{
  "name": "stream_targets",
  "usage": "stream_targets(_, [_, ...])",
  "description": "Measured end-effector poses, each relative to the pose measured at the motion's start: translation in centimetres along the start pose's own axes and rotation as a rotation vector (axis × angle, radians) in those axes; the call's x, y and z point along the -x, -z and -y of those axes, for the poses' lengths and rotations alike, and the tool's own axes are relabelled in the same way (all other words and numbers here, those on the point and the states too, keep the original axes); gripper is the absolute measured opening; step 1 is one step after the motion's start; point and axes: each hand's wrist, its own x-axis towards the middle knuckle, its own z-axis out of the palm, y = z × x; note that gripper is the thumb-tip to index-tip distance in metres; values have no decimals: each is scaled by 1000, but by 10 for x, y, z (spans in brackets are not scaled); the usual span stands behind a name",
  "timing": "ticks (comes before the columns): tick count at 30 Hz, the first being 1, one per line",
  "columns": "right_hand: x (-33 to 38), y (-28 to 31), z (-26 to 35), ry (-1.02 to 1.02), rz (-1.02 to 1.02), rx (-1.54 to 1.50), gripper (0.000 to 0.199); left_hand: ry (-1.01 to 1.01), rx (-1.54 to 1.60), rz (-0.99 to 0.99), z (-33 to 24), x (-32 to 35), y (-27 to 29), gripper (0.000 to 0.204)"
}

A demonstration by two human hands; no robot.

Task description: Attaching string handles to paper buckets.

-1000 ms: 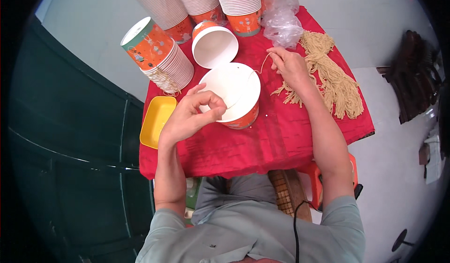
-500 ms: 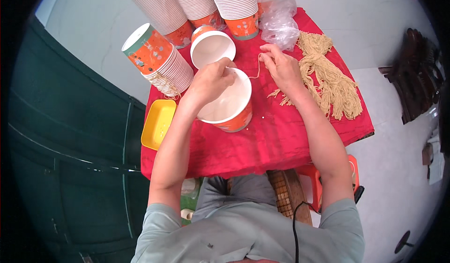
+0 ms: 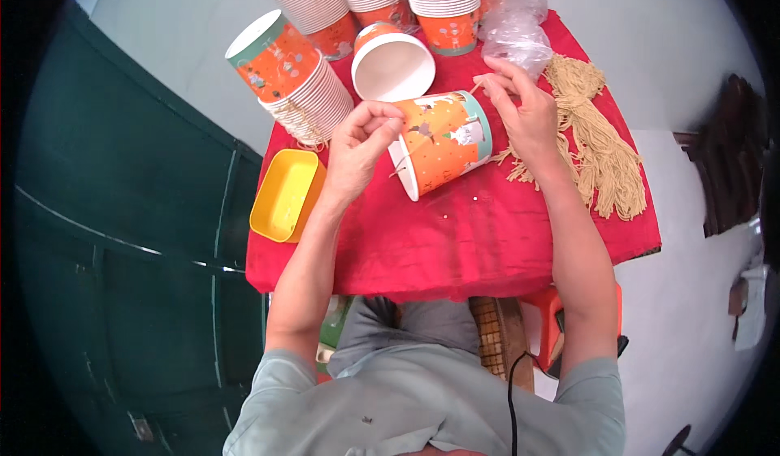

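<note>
An orange paper bucket [image 3: 443,143] with a teal base band lies tipped on its side, its white rim toward my left hand. My left hand [image 3: 361,143] is closed in a pinch at the upper part of that rim. Between the thumb and fingertips of my right hand [image 3: 524,111] is a tan cord [image 3: 476,87], just above the bucket's base. A thin strand of cord also crosses the bucket's side near the rim. Right of my right hand lies a bundle of tan cords [image 3: 597,151], tied near its top.
Another paper bucket [image 3: 394,64] lies open toward me behind. Tall bucket stacks [image 3: 443,5] and crumpled clear plastic [image 3: 516,38] stand at the back. A leaning stack with corded buckets [image 3: 305,82] and a yellow tray [image 3: 284,196] are at left, on the red cloth [image 3: 439,253].
The bucket has turned from standing with its mouth up to lying on its side, base to the right. Both hands moved slightly rightward in the picture, the right one still pinching cord.
</note>
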Motion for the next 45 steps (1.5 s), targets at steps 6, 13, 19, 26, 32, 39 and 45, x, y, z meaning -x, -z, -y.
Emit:
stream_targets(6, [7, -6, -7, 132, 161, 326, 31, 72, 211, -74, 9, 9, -1, 25])
stream_targets(13, [6, 3, -6, 61, 166, 533, 21, 124, 329, 22, 27, 22, -6, 22])
stream_targets(19, [2, -2, 10, 66, 23, 430, 18, 182, 202, 140, 16, 32, -15, 41])
stream_targets(26, [25, -25, 45, 240, 38, 60, 17, 347, 286, 96, 6, 26, -20, 63])
stream_targets(32, [40, -35, 47, -94, 109, -412, 18, 425, 115, 171, 2, 29, -18, 62])
stream_targets(39, [39, -39, 55, -189, 133, -523, 15, 396, 204, 133, -1, 29, -15, 57])
stream_targets(45, [39, -41, 54, -146, 102, -449, 17, 247, 332, -59, 0, 31, -7, 63])
